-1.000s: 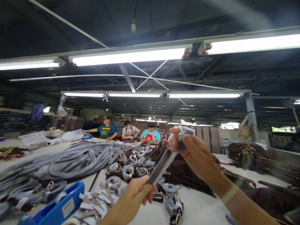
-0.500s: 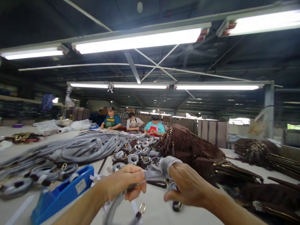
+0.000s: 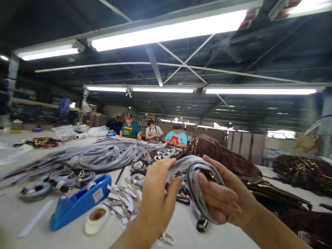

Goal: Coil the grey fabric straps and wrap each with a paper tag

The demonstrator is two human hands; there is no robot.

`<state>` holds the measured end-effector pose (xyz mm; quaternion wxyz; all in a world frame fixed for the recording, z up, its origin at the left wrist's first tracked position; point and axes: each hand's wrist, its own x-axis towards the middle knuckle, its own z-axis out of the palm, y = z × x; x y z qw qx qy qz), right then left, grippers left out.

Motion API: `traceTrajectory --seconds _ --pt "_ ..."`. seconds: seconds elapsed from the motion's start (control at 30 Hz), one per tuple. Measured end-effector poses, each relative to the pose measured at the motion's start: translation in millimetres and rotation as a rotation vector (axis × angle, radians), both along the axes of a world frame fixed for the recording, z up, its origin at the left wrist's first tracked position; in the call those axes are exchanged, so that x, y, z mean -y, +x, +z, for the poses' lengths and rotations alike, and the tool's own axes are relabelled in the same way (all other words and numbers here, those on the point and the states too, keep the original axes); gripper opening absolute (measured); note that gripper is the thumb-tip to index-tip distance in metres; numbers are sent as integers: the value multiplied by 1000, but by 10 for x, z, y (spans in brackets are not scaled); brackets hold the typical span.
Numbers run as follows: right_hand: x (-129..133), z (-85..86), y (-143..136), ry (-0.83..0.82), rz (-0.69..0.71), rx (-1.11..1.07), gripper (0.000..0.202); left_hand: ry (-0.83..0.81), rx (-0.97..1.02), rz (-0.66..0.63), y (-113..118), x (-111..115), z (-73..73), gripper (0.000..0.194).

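Note:
A grey strap [image 3: 193, 174] is wound into a coil in front of me over the white table [image 3: 33, 235]. My right hand [image 3: 223, 197] has its fingers through the coil and grips it. My left hand [image 3: 158, 197] presses against the coil's left side with fingers closed on the strap. A metal clasp [image 3: 167, 238] dangles below my left wrist. Several rolled grey straps [image 3: 145, 162] and a long pile of loose grey straps [image 3: 101, 155] lie on the table beyond my hands.
A blue tape dispenser [image 3: 77, 204], a white tape roll [image 3: 96, 218] and cut paper strips [image 3: 124, 199] lie to the left. Brown fringed bags [image 3: 223, 155] are heaped at right. Three people [image 3: 153, 131] work at the table's far end.
The strap was held stretched out high a second ago. Both hands came down and together, and the strap is now wound into a coil around my right hand. The camera tilted down.

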<state>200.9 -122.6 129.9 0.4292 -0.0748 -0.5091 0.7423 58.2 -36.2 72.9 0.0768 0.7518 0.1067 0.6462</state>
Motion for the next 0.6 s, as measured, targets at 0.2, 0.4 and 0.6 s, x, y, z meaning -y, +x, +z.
traceTrajectory --seconds 0.2,0.4,0.6 --pt "-1 315 -300 96 -22 6 43 -101 53 100 364 -86 -35 44" --pt "112 889 -405 252 -11 29 61 -414 145 -245 -327 -87 648 21" --pt "-146 1016 -752 19 -39 0 71 -616 156 -687 -730 102 896 36"
